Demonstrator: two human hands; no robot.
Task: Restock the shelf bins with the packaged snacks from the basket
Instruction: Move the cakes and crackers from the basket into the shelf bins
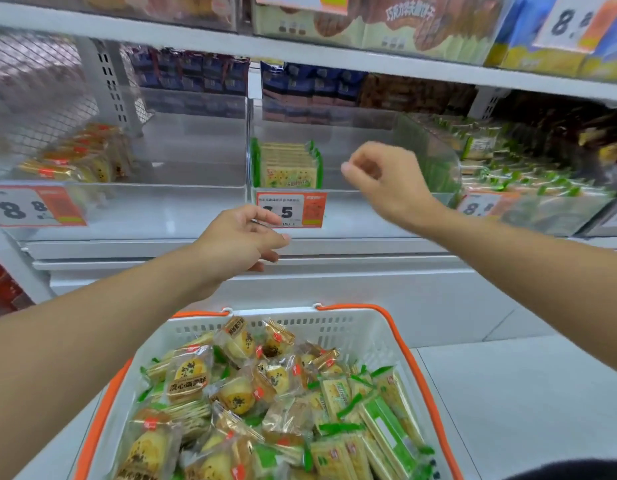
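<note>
Head view: we see both hands empty, up at the shelf, above the basket.
Snacks in basket: mixed pile of packaged snacks (265,403); yellow pastry packs (187,375) toward the left and far side, green-edged cracker packs (386,420) toward the right side.
Basket: white basket (335,323) with orange handles (418,368), at the bottom of our view, below the shelf front.
Middle bin: clear bin (335,209); one upright row of green cracker packs (288,166) against its left wall, rest of the floor bare.
Left hand: left hand (237,242) at the middle bin's front edge, fingers loosely spread, holding nothing; fingertips overlap the price tag (293,209).
Right hand: right hand (383,178) raised over the middle bin's front edge, fingers curled in loosely, thumb near forefinger; we see nothing in it.
Left bin: a few yellow pastry packs (78,157) at its left side.
Right bin: filled with green packs (518,174).
Upper shelf: more packaged goods, blurred.
</note>
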